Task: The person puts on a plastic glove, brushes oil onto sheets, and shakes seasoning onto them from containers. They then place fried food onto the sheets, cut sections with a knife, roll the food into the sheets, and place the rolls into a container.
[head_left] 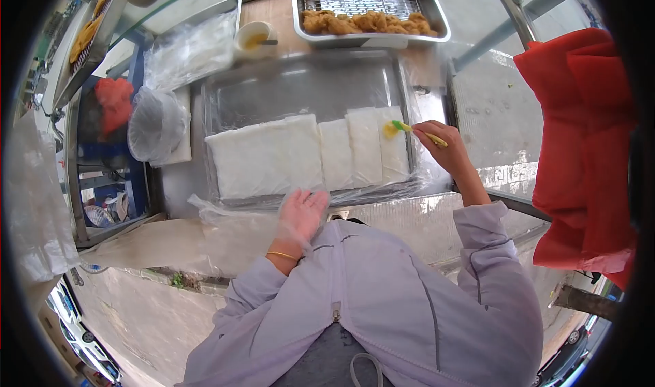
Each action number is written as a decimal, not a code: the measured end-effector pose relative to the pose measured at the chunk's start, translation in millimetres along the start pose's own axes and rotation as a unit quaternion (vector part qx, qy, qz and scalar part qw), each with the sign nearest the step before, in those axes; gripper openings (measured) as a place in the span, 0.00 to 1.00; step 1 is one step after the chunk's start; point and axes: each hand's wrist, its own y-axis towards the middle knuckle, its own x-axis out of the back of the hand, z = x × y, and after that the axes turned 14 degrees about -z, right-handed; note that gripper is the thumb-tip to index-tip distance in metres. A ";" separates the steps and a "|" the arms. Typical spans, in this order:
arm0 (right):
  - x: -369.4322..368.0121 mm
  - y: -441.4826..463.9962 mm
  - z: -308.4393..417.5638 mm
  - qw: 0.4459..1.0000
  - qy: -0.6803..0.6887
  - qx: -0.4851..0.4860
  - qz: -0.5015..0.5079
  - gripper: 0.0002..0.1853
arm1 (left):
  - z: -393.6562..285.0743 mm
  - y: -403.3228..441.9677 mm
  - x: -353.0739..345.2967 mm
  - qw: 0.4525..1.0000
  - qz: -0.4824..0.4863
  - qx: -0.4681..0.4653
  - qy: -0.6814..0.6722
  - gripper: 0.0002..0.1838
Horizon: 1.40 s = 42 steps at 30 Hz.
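My right hand (443, 145) is closed around the yellow handle of a small brush (423, 134). The brush's green and yellow head touches the rightmost white sheet (392, 156), where a yellow smear shows. Several white sheets, with a large one (266, 156) at the left, lie side by side in a plastic-lined metal tray (300, 80). My left hand (302, 213), in a clear plastic glove, rests at the tray's front edge with its fingers stretched out, holding nothing.
Behind the tray stand a white cup (254, 36) with yellow liquid and a metal pan (372, 41) of fried food on a rack. A plastic-covered tray (191, 53) and a bag-lined container (158, 124) are at the left. Red cloth (580, 148) hangs at the right.
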 end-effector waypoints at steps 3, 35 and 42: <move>10.1 -9.8 2.7 0.997 0.006 -0.073 0.034 0.07 | -1.8 -3.7 -0.9 1.000 0.003 -0.002 0.007 0.34; -203.0 31.5 85.5 0.897 0.304 -0.261 0.187 0.13 | -87.7 -13.1 51.8 0.984 -0.015 -0.037 -0.171 0.34; -241.8 27.0 131.6 0.868 0.334 -0.257 0.262 0.13 | -111.0 -10.9 61.1 0.983 -0.029 -0.051 -0.175 0.37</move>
